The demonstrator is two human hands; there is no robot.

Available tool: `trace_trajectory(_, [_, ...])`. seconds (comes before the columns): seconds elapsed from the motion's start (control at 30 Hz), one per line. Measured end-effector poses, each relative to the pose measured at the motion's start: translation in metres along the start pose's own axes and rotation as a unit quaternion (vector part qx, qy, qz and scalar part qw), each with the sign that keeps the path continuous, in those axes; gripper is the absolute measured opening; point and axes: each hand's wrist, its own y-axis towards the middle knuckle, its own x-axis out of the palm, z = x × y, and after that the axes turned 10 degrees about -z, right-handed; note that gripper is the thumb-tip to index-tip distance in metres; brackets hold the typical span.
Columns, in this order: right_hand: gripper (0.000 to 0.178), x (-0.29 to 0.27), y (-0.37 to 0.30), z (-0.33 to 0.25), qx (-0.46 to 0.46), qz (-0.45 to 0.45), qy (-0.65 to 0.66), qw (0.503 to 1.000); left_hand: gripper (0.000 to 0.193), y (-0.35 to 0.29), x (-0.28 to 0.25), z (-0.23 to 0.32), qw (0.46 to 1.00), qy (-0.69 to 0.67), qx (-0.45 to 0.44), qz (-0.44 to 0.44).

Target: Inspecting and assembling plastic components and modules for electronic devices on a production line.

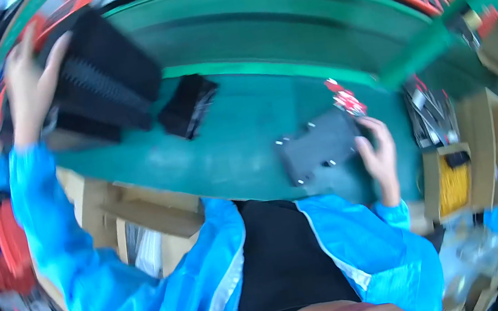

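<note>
My left hand is raised at the upper left, thumb and fingers spread, against a black box-like casing with a perforated vent strip. Blur hides whether its fingers press on the casing. A smaller black piece lies just right of the casing on the green bench top. Toward the right, my right hand is at the edge of a dark grey flat panel with small bright fittings at its corners. Its thumb and fingers are apart, and the thumb tip meets the panel's edge.
Red-and-white small items lie behind the panel. Metal tools and a cardboard box of yellow pieces are at the right. An open cardboard box stands below the bench's front edge. A green frame post rises at the back right.
</note>
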Motion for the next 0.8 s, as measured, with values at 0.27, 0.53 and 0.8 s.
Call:
trace_trajectory(0.27, [0.076, 0.077, -0.067, -0.056, 0.085, 0.044, -0.185, 0.978, 0.099, -0.146, 0.086, 0.260, 0.785, -0.388, 0.331, -0.352])
trace_trajectory(0.53, [0.089, 0.092, -0.083, -0.041, 0.126, 0.050, -0.271, 0.953, 0.095, -0.192, 0.182, 0.313, 0.736, -0.506, 0.370, -0.255])
trace_trajectory(0.8, [0.088, 0.077, -0.098, -0.051, 0.031, 0.055, -0.186, 0.980, 0.097, -0.217, 0.184, 0.309, 0.683, -0.653, 0.271, -0.184])
